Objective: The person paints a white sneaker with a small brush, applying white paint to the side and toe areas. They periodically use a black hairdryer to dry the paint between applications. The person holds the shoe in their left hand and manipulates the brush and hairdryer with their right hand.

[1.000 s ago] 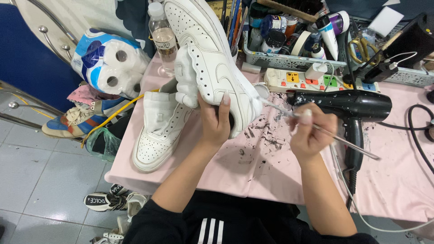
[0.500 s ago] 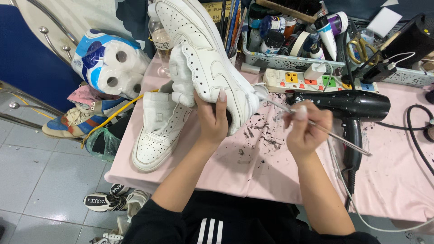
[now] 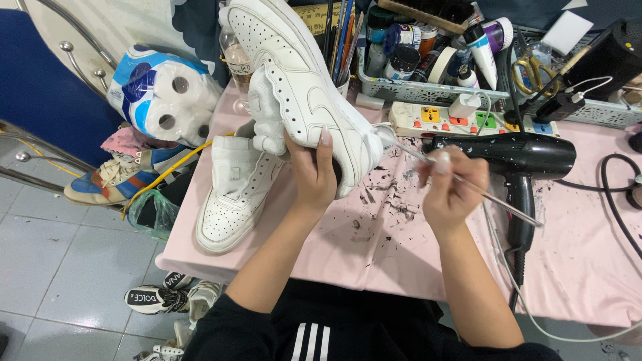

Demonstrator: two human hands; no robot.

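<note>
Head view: my left hand is gripping the white sneaker above the pink surface, right hand is pinching a thin tool at its heel.

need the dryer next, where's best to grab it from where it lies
Grip the hair dryer by its handle, coming from above on the near side. It lies flat on the pink table, barrel crosswise, handle pointing toward the person, just beyond the right hand. Its cord trails off the handle's end.

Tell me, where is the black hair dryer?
In the head view, the black hair dryer lies on the pink table, just right of the right hand and in front of the power strip.
</note>
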